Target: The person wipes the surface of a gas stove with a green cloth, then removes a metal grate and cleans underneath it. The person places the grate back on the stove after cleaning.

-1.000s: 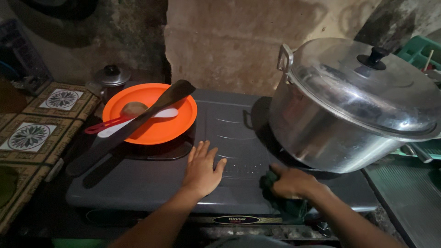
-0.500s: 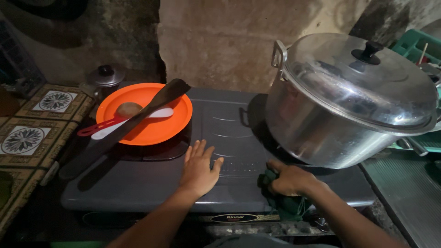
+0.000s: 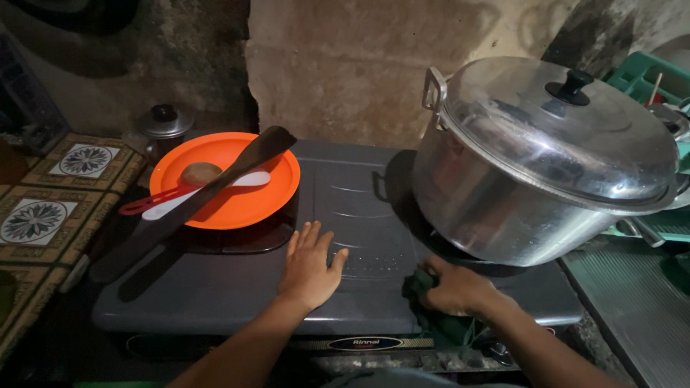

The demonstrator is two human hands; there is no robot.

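The right hand (image 3: 460, 289) presses a dark green cloth (image 3: 438, 320) against the front right of the grey stove top (image 3: 215, 294), its grip closed around the bunched fabric just below the big lidded aluminium pot (image 3: 532, 172) that sits tilted over the right burner. The left hand (image 3: 310, 267) lies flat on the middle of the stove, fingers spread and holding nothing, bracing the body. To wipe well here, it seems best to keep the cloth bunched firmly under the palm, press evenly, and work in short strokes along the front edge, staying clear of the pot's base so the heavy, leaning vessel is not nudged. The braced hand should stay put, well short of the orange plate (image 3: 244, 205) on the left burner, where a long dark spatula (image 3: 187, 205) and a red-handled spoon (image 3: 162, 197) lie loosely and could slide.
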